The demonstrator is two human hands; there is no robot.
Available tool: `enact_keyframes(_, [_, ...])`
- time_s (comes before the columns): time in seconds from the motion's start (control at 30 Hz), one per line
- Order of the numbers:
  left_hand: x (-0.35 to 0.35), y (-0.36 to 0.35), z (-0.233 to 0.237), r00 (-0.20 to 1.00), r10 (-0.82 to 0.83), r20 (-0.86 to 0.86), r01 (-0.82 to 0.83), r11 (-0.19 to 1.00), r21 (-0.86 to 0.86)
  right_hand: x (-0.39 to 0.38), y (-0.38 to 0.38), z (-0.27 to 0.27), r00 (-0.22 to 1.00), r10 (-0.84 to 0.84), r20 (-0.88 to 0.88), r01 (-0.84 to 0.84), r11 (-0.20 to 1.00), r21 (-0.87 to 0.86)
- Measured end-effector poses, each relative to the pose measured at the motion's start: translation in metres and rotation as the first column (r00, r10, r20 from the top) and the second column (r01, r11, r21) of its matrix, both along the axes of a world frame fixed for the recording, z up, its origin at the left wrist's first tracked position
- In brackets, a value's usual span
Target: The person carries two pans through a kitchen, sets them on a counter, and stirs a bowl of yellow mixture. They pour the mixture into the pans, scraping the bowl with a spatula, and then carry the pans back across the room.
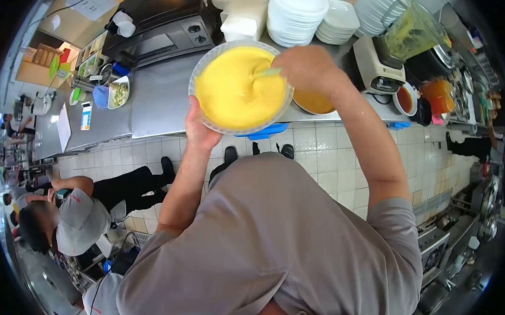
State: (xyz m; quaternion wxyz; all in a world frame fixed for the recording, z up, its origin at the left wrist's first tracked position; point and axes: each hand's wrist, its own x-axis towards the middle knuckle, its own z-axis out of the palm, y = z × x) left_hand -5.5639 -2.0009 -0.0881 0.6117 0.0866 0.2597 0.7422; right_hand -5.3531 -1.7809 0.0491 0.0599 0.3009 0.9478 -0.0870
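A clear plastic bowl (203, 71) full of thick yellow batter (233, 92) is tilted toward me above the steel counter. My left hand (199, 128) grips its near rim from below. My right hand (307, 67) is closed on a pale spoon (266, 73) whose end dips into the batter at the bowl's far right side. Just past the bowl, under my right hand, sits a metal bowl of orange sauce (314, 102).
Stacks of white plates (297, 16) stand at the back. A blender with green liquid (410, 35) is at the right, beside a bowl of brown sauce (404, 99). A co-worker in a grey shirt (80, 220) crouches on the tiled floor at left. The steel counter (153, 97) runs left.
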Motion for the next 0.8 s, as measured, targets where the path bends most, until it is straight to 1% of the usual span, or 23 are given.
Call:
enact_keyframes(0.03, [0.003,0.003,0.000,0.999,0.002,0.035,-0.001,1.000,-0.006,0.002,0.001,-0.003,0.984,0.176,-0.021,-0.177,0.983,-0.049])
enact_keyframes(0.07, [0.005,0.003,0.001,1.000,0.007,0.025,-0.007,1.000,-0.007,0.005,0.009,0.001,0.983,0.182,-0.031,-0.183,0.982,-0.048])
enact_keyframes(0.13, [0.009,-0.001,0.001,1.000,0.006,0.025,-0.006,0.999,0.032,0.009,0.030,0.022,0.996,0.021,0.082,-0.008,0.988,-0.156])
enact_keyframes(0.17, [0.010,0.000,-0.001,1.000,0.013,0.023,-0.014,0.999,0.036,0.001,0.034,0.034,0.985,-0.066,0.160,0.093,0.981,-0.169])
enact_keyframes(0.2, [0.011,0.000,-0.004,1.000,0.004,0.010,-0.005,1.000,0.015,-0.008,0.040,0.026,0.986,-0.059,0.158,0.086,0.982,-0.166])
enact_keyframes(0.23, [0.010,-0.001,-0.006,1.000,-0.010,-0.003,0.010,1.000,-0.011,-0.018,0.046,0.008,0.999,0.038,-0.015,-0.038,0.999,-0.002])
enact_keyframes(0.27, [0.010,-0.001,-0.009,1.000,-0.014,-0.006,0.014,1.000,-0.011,-0.025,0.045,-0.001,0.973,0.157,-0.169,-0.126,0.976,0.180])
enact_keyframes(0.3, [0.011,0.000,-0.011,1.000,-0.023,0.009,0.023,1.000,0.012,-0.029,0.040,-0.010,0.920,0.172,-0.352,-0.079,0.961,0.265])
enact_keyframes(0.33, [0.012,0.001,-0.011,0.999,-0.038,0.025,0.037,0.999,0.034,-0.023,0.045,-0.014,0.923,0.159,-0.352,-0.066,0.962,0.263])
enact_keyframes(0.37, [0.014,0.001,-0.009,0.998,-0.051,0.029,0.050,0.998,0.031,-0.015,0.052,-0.018,0.856,0.090,-0.510,0.051,0.965,0.257])
enact_keyframes(0.4, [0.014,0.000,-0.008,0.999,-0.024,0.022,0.024,0.999,0.022,-0.008,0.062,-0.025,0.759,0.031,-0.651,0.163,0.958,0.235])
enact_keyframes(0.43, [0.014,-0.001,-0.007,1.000,0.006,0.016,-0.006,1.000,0.010,0.010,0.087,-0.054,0.641,-0.063,-0.765,0.257,0.957,0.136])
enact_keyframes(0.47, [0.012,-0.003,-0.010,1.000,0.004,0.023,-0.004,1.000,0.005,0.039,0.104,-0.081,0.544,-0.316,-0.777,0.372,0.921,-0.114])
enact_keyframes(0.5, [0.009,-0.005,-0.012,1.000,-0.011,0.028,0.010,1.000,0.023,0.071,0.117,-0.108,0.420,-0.548,-0.724,0.454,0.817,-0.355])
enact_keyframes(0.53, [0.006,-0.007,-0.014,0.999,-0.023,0.032,0.022,0.999,0.043,0.107,0.120,-0.137,0.484,-0.620,-0.617,0.587,0.753,-0.297])
enact_keyframes(0.57, [0.002,-0.009,-0.015,0.999,-0.023,0.035,0.021,0.999,0.042,0.141,0.122,-0.186,0.555,-0.689,-0.467,0.706,0.687,-0.174])
enact_keyframes(0.6, [0.000,-0.011,-0.014,0.999,-0.020,0.030,0.019,0.999,0.050,0.170,0.117,-0.239,0.559,-0.686,-0.465,0.741,0.665,-0.091])
enact_keyframes(0.63, [-0.002,-0.011,-0.015,0.999,-0.023,0.024,0.021,0.998,0.060,0.181,0.096,-0.266,0.542,-0.705,-0.457,0.776,0.629,-0.050])
enact_keyframes(0.67, [-0.004,-0.011,-0.017,0.999,-0.036,0.028,0.034,0.998,0.059,0.192,0.077,-0.280,0.522,-0.726,-0.447,0.809,0.588,-0.010])
enact_keyframes(0.7, [-0.008,-0.014,-0.019,1.000,-0.002,0.018,0.001,0.999,0.040,0.194,0.067,-0.282,0.512,-0.737,-0.441,0.818,0.575,-0.010])
enact_keyframes(0.73, [-0.011,-0.018,-0.020,1.000,0.030,0.003,-0.030,0.999,0.018,0.192,0.054,-0.285,0.408,-0.817,-0.409,0.812,0.529,-0.247])
enact_keyframes(0.77, [-0.015,-0.021,-0.018,1.000,0.029,0.001,-0.029,1.000,0.006,0.189,0.041,-0.288,0.304,-0.886,-0.349,0.760,0.446,-0.472])
enact_keyframes(0.8, [-0.017,-0.023,-0.016,1.000,0.006,-0.003,-0.006,1.000,-0.004,0.187,0.032,-0.290,0.282,-0.896,-0.341,0.768,0.425,-0.480])
